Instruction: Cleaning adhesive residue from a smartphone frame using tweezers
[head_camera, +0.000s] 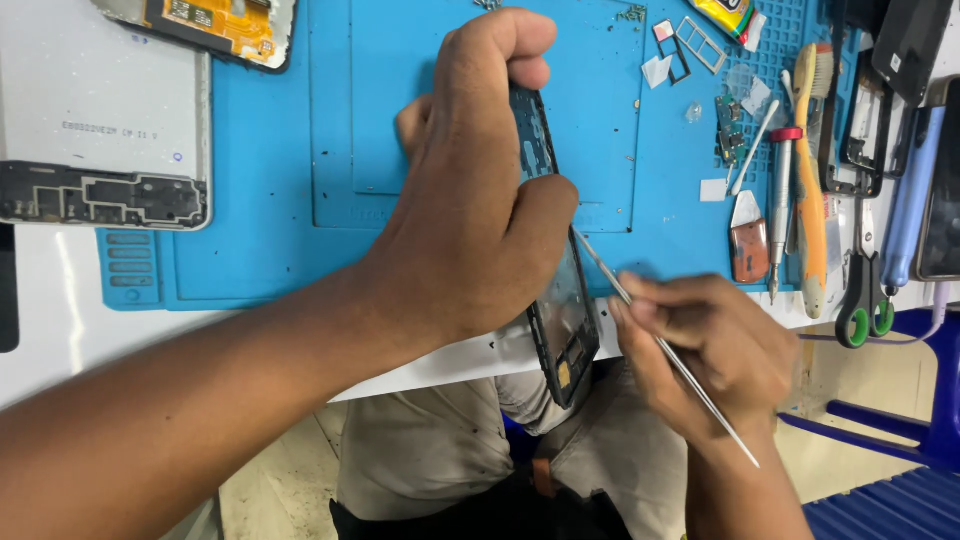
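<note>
My left hand grips a dark phone frame on its edge, tilted up over the blue work mat and the front edge of the table. Thumb and fingers wrap its upper half, hiding most of it. My right hand holds a thin metal pry tool like a pen. The tool's tip touches the right edge of the frame just below my left thumb.
A white phone back panel with circuit board lies at the left, an orange-backed part at the top. At the right lie a screwdriver, a brush, scissors, small parts, and phones. A blue stool stands below.
</note>
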